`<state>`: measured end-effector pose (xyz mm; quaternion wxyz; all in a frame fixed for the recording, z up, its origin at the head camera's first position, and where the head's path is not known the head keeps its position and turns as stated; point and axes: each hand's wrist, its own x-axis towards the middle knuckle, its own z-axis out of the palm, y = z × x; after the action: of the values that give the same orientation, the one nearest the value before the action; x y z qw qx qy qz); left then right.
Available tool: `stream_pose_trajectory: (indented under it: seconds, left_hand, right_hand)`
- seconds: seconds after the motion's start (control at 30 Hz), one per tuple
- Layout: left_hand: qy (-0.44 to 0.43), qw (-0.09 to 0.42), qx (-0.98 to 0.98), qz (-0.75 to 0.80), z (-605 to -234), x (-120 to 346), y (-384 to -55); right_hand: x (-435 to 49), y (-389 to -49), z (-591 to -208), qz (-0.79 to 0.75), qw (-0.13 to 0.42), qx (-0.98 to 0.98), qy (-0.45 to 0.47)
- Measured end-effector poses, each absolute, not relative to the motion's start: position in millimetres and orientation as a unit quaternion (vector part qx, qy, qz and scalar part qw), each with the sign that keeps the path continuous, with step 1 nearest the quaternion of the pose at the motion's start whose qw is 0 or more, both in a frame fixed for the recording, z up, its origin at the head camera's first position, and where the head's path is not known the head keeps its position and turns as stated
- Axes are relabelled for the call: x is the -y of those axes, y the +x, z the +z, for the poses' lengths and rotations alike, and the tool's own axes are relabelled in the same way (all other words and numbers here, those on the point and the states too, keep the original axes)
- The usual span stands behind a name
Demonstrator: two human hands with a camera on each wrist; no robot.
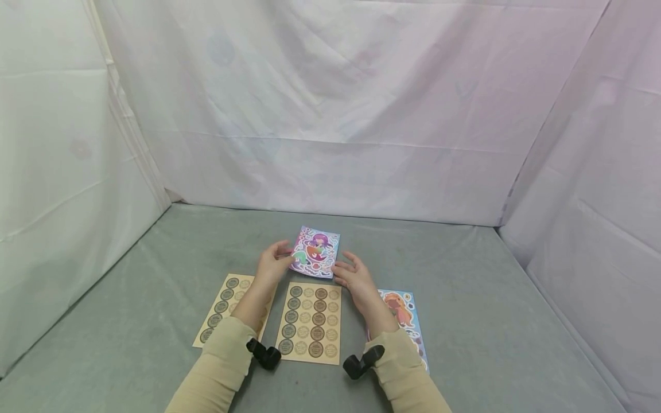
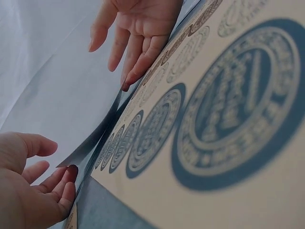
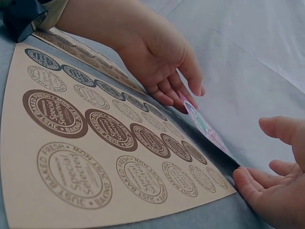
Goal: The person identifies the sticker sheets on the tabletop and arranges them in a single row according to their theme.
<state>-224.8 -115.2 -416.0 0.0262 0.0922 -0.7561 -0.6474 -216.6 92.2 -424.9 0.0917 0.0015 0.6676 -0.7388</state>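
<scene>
A mermaid sticker sheet (image 1: pixel 315 251) lies between the two hands, its near edge slightly curved. At its left corner is my left hand (image 1: pixel 271 263), fingertips at the sheet's edge and thumb held apart from the fingers. My right hand (image 1: pixel 358 281) touches the near right corner with its fingertips (image 3: pixel 241 176), thumb raised off the sheet. In the left wrist view the sheet (image 2: pixel 62 95) shows only a pale surface. Just nearer lies a cream sheet of round "Just Baked Fresh" stickers (image 1: pixel 310 321), flat between the forearms.
Another cream sheet of round stickers (image 1: pixel 219 307) lies partly under the left forearm. Partly hidden by the right forearm is a second colourful sticker sheet (image 1: pixel 408 315). Grey cloth (image 1: pixel 490 304) covers the table, with white curtains (image 1: pixel 330 115) behind and at both sides.
</scene>
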Motion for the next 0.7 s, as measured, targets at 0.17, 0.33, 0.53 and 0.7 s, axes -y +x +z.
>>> stream_pose_trajectory:
  seconds: [0.17, 0.33, 0.53, 0.7]
  left_hand:
    - [0.097, 0.039, 0.751, -0.652, -416.5, 114.4, -224.9]
    - [0.096, 0.049, 0.749, -0.654, -417.9, 114.2, -226.1]
    - [0.098, 0.055, 0.744, -0.659, -418.1, 113.3, -227.0]
    - [0.096, 0.056, 0.750, -0.652, -417.1, 112.7, -227.3]
  right_hand:
    - [-92.0, -215.9, -423.8, -0.741, 0.088, -0.666, 0.003]
    - [-92.4, -214.7, -421.3, -0.738, 0.086, -0.669, 0.000]
    - [-92.8, -214.7, -421.6, -0.738, 0.081, -0.670, 0.008]
    - [-92.0, -216.1, -423.6, -0.734, 0.062, -0.676, 0.023]
